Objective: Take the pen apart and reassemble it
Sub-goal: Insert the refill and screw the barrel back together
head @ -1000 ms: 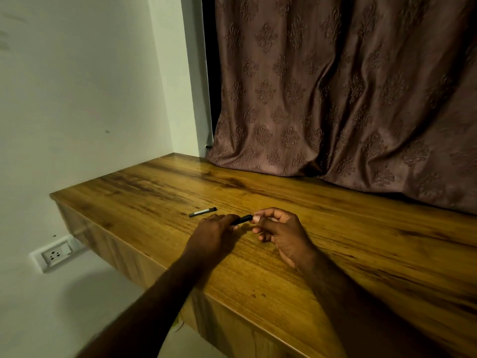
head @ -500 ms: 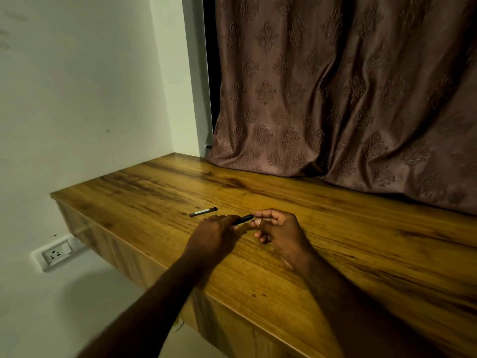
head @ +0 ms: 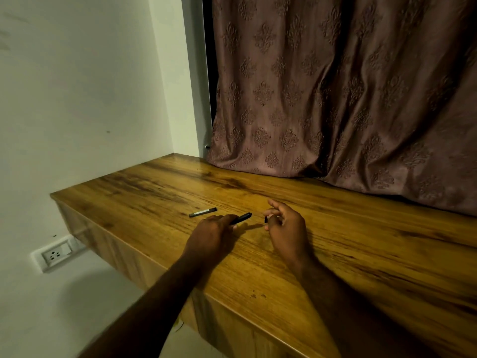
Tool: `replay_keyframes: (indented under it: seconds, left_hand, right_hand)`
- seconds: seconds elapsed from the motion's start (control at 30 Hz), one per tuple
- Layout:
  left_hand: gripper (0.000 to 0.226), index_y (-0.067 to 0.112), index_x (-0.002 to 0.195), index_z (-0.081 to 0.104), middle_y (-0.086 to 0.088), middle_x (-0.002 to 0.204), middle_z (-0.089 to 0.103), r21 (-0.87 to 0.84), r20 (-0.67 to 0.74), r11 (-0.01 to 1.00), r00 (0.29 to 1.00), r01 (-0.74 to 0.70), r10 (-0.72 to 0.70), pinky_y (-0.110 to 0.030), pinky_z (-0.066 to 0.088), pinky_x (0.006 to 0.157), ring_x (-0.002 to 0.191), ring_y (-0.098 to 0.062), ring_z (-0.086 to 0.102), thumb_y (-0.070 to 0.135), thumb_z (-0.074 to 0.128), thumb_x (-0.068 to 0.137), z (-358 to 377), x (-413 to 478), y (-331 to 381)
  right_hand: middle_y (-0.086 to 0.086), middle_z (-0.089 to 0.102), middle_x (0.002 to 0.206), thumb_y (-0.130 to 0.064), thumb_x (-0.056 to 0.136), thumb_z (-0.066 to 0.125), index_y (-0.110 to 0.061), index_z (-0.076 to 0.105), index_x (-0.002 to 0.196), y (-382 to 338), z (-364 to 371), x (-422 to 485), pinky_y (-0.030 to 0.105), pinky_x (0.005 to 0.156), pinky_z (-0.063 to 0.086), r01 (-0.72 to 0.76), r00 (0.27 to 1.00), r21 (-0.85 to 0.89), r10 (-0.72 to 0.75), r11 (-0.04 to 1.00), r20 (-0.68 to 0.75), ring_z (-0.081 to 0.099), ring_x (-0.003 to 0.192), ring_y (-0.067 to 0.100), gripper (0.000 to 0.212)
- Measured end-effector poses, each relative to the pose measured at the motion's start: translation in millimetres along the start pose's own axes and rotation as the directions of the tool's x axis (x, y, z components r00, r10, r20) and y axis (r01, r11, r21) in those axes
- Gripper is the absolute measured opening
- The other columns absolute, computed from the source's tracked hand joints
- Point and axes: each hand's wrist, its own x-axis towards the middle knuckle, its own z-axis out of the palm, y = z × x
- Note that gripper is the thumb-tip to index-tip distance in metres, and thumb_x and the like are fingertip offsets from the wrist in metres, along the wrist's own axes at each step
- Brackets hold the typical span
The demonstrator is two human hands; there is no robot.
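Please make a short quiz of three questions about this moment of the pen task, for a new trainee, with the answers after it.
1. True or false: the left hand holds the pen barrel.
2. What does the right hand pinch? A) a small black piece B) a coin C) a spring
3. Where does the loose pen part lie in relation to the left hand?

Key
1. True; the barrel sticks out of the hand toward the right hand, without touching it.
2. A.
3. On the wooden table, just beyond the left hand, toward the wall, apart from both hands.
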Motion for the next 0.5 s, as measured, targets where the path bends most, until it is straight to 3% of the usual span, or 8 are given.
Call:
replay_keyframes:
  seconds: [0.1,0.2,0.27,0.4,0.5]
  left_hand:
    - [0.045,0.023,0.119,0.061,0.0,0.085,0.07,-0.001,-0.015,1.0,1.0,0.003,-0.003,-0.031,0.048,0.056,0.069,-0.012,0.061,0.052,0.035,0.097,-1.4,-0.3,2.0]
    - [0.051,0.02,0.118,0.063,0.0,0.084,0.071,0.01,-0.024,1.0,1.0,-0.003,0.003,-0.032,0.048,0.055,0.068,-0.013,0.062,0.055,0.033,0.096,-2.3,0.4,5.5]
    - [0.05,0.02,0.117,0.063,0.0,0.082,0.071,0.035,-0.022,0.999,1.0,-0.003,0.004,-0.031,0.048,0.054,0.067,-0.012,0.061,0.055,0.034,0.096,-2.1,1.1,6.8]
    - [0.038,0.021,0.11,0.065,0.0,0.08,0.071,0.044,-0.038,0.999,0.999,-0.003,0.005,-0.028,0.045,0.053,0.066,-0.013,0.061,0.049,0.044,0.094,-2.7,1.4,7.9]
    - [0.049,0.02,0.112,0.065,-0.001,0.082,0.071,0.011,-0.031,1.0,1.0,-0.001,0.001,-0.032,0.048,0.055,0.068,-0.016,0.062,0.054,0.036,0.092,-4.5,1.3,9.5]
  right_hand:
    - [-0.004,0.063,0.122,-0.007,0.093,0.049,-0.019,0.044,0.142,-2.7,2.6,-4.8,0.021,0.064,0.045,0.082,0.995,-0.128,-0.073,0.988,0.075,0.06,0.082,0.009,0.05]
    - [-0.004,0.046,0.143,-0.009,0.095,0.048,-0.021,0.03,0.149,-5.3,6.0,-10.9,0.024,0.09,0.047,0.147,0.966,-0.233,-0.088,0.961,0.244,0.053,0.116,0.011,0.058]
    - [-0.003,0.037,0.148,-0.01,0.095,0.047,-0.022,0.021,0.152,-6.9,7.7,-13.9,0.026,0.096,0.046,0.174,0.936,-0.243,-0.084,0.954,0.342,0.047,0.123,0.012,0.064]
    - [-0.006,0.038,0.143,-0.008,0.094,0.048,-0.027,0.014,0.153,-7.0,6.8,-12.2,0.024,0.091,0.046,0.17,0.943,-0.22,-0.093,0.961,0.32,0.047,0.114,0.005,0.07]
    - [-0.005,0.036,0.145,-0.004,0.093,0.048,-0.023,0.017,0.153,-4.6,5.6,-10.1,0.021,0.092,0.044,0.175,0.949,-0.21,-0.108,0.962,0.296,0.046,0.117,0.005,0.069]
